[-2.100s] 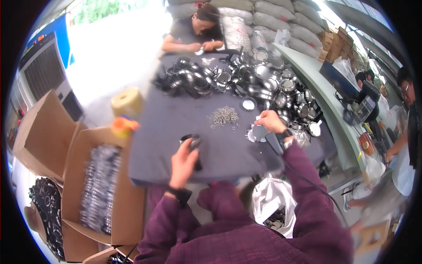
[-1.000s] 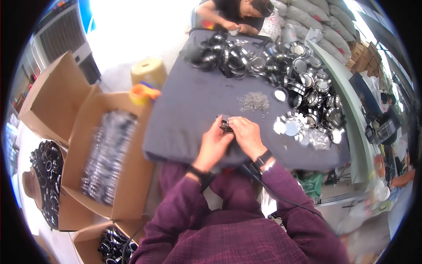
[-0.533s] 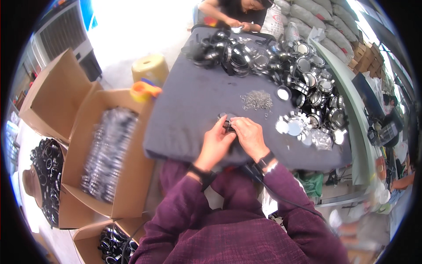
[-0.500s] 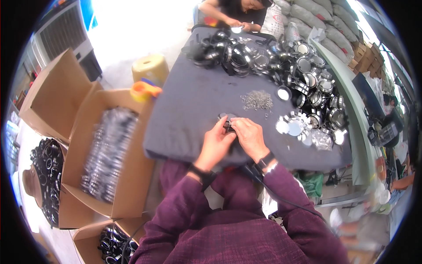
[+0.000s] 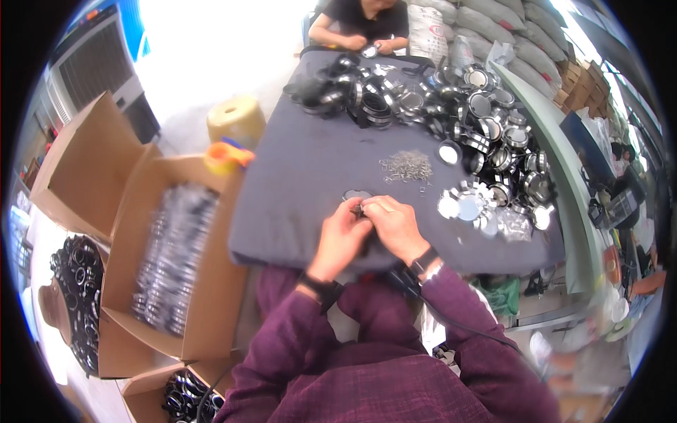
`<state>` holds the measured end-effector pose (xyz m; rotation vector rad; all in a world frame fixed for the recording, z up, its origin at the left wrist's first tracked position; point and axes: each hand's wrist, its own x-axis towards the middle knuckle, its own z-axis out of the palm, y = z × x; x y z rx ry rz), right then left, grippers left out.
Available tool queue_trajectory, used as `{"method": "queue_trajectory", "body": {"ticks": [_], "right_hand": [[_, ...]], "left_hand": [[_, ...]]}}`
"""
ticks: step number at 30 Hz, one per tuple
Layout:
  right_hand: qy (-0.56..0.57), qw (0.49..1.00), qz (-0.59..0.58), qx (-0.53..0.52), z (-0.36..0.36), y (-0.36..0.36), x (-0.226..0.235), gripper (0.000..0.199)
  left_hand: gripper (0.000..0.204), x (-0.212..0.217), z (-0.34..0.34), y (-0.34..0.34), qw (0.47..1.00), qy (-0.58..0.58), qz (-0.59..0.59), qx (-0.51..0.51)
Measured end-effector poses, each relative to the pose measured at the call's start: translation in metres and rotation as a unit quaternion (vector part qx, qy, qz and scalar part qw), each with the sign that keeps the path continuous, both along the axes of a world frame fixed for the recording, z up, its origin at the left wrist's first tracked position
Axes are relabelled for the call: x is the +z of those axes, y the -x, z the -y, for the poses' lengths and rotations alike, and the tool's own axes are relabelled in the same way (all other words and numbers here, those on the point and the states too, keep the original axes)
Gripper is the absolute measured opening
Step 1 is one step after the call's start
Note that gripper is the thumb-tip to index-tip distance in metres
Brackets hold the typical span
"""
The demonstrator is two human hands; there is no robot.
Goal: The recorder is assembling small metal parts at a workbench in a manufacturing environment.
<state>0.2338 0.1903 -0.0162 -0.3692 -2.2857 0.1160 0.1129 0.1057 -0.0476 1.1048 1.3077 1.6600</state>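
Item 1: grey-covered table (image 5: pixel 303 183), filling the middle of my view, its near edge against my lap.

Item 2: open cardboard box (image 5: pixel 176 261) at 9 o'clock from my hands, on the floor, filled with blurred silvery rings. A second open box (image 5: pixel 77 166) stands beyond it at 10 o'clock, and a heap of dark rings (image 5: pixel 77 296) lies at 8 o'clock.

Item 3: pile of round black-and-silver metal parts (image 5: pixel 437 106), spread from 12 to 2 o'clock across the far half of the table.

Item 4: another person (image 5: pixel 367 28) at 12 o'clock, seated at the far end, both hands on small parts.

Item 5: yellow roll (image 5: pixel 236 120) at 11 o'clock, off the table's left corner.

Item 6: cluster of flat shiny discs (image 5: pixel 469 208) at 3 o'clock from my hands.

Item 7: left hand (image 5: pixel 340 236) and right hand (image 5: pixel 395 225), pressed close together at the table's near edge, fingers curled.

Item 8: heap of small grey clips (image 5: pixel 407 166) at 1 o'clock, near my hands.

Item 9: small dark round part (image 5: pixel 357 204), pinched between the fingertips of both hands, just above the cloth.
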Motion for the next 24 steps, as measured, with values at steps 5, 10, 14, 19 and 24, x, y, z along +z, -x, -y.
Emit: {"method": "queue_trajectory", "body": {"ticks": [5, 10, 14, 19, 24], "right_hand": [[-0.009, 1.0, -0.007, 0.012, -0.003, -0.001, 0.0, 0.015], [0.004, 1.0, -0.014, 0.015, -0.002, -0.002, 0.0, 0.015], [-0.006, 1.0, -0.009, 0.008, -0.002, -0.002, -0.003, 0.013], [0.062, 0.996, -0.056, 0.018, -0.002, -0.002, -0.01, 0.008], [0.103, 0.99, -0.092, 0.012, 0.002, -0.002, -0.011, 0.006]], "left_hand": [[0.041, -0.001, -0.002, 0.0, 1.0, -0.01, -0.012, 0.004], [0.041, 0.0, -0.001, -0.001, 0.999, -0.018, -0.032, 0.006], [0.04, 0.003, 0.002, -0.001, 0.999, -0.007, -0.031, 0.004], [0.039, -0.001, 0.0, -0.002, 1.0, -0.022, -0.016, -0.004], [0.034, 0.0, -0.002, -0.005, 0.999, -0.028, -0.009, 0.015]]}}
